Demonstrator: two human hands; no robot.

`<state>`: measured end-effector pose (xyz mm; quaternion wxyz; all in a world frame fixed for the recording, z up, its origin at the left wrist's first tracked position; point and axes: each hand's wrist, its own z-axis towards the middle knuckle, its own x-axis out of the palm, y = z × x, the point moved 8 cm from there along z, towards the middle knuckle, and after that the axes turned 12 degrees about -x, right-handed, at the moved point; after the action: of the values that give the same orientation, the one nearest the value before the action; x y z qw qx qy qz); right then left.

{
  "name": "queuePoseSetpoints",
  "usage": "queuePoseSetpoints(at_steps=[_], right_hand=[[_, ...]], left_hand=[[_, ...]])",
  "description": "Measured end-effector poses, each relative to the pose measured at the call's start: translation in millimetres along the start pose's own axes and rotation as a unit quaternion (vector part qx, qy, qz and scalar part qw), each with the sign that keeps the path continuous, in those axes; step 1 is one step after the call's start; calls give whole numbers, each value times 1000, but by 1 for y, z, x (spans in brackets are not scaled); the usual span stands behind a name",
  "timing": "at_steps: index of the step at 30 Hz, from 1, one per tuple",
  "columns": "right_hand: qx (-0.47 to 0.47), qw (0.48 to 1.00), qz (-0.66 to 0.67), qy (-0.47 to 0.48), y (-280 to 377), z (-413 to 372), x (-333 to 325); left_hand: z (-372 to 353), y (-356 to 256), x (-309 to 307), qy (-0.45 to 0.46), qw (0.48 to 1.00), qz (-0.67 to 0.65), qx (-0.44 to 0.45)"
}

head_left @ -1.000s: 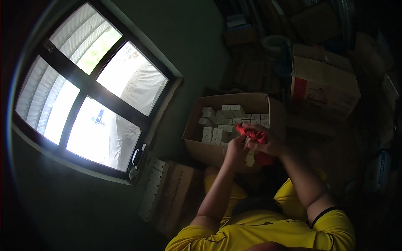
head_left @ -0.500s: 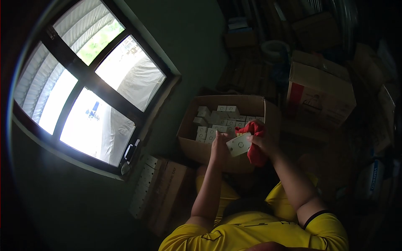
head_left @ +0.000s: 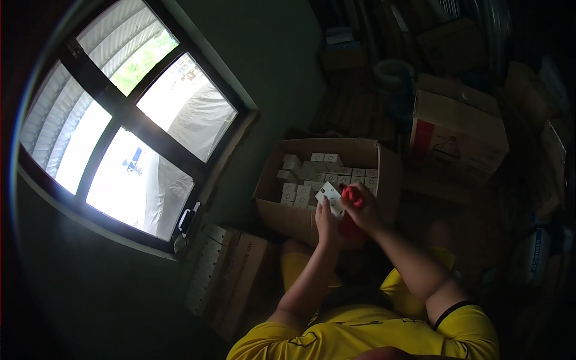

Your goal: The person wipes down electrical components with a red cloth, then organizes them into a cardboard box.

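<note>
My left hand (head_left: 327, 223) is closed on the lower edge of a small white box (head_left: 328, 194), whose pale face carries a ring mark and dark spots. Its depth is hard to judge in this light. Bunched in my closed right hand (head_left: 367, 217) is a red cloth (head_left: 353, 195), right beside the white box; part of it hangs below the hand. Both hands are over the near side of an open cardboard box (head_left: 285, 217). Inside that stand several similar white boxes (head_left: 326, 161) in rows, with ring marks on their ends.
A larger cardboard box (head_left: 459, 135) stands to the right. At the lower left, a long carton (head_left: 240, 279) leans near the wall under a bright window (head_left: 129, 120). Dim stacked cartons and a pale round tub (head_left: 393, 71) lie behind.
The white box has turned to a steeper tilt and shifted left and up. My left hand has moved right and down onto it. My right hand has moved left, bunching the red cloth tighter.
</note>
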<state>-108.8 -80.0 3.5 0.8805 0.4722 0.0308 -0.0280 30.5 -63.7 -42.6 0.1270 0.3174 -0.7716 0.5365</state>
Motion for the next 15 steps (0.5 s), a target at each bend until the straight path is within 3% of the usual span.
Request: queuePoseSetpoints(at_steps=[4, 8, 9, 11, 14, 15], right_hand=[[-137, 991, 5, 1, 22, -5, 7], [-62, 977, 197, -62, -17, 0, -8], [5, 931, 351, -104, -23, 6, -11], [105, 883, 453, -57, -3, 16, -18], [75, 917, 372, 121, -2, 16, -4], [92, 926, 349, 114, -4, 14, -5]], left_hand=[[2, -9, 4, 72, 982, 146, 91], [-9, 3, 17, 180, 941, 270, 96], [-14, 7, 20, 193, 916, 345, 77], [-30, 3, 28, 197, 885, 411, 92], [-36, -15, 34, 174, 846, 483, 143], [-35, -19, 31, 169, 888, 412, 117]])
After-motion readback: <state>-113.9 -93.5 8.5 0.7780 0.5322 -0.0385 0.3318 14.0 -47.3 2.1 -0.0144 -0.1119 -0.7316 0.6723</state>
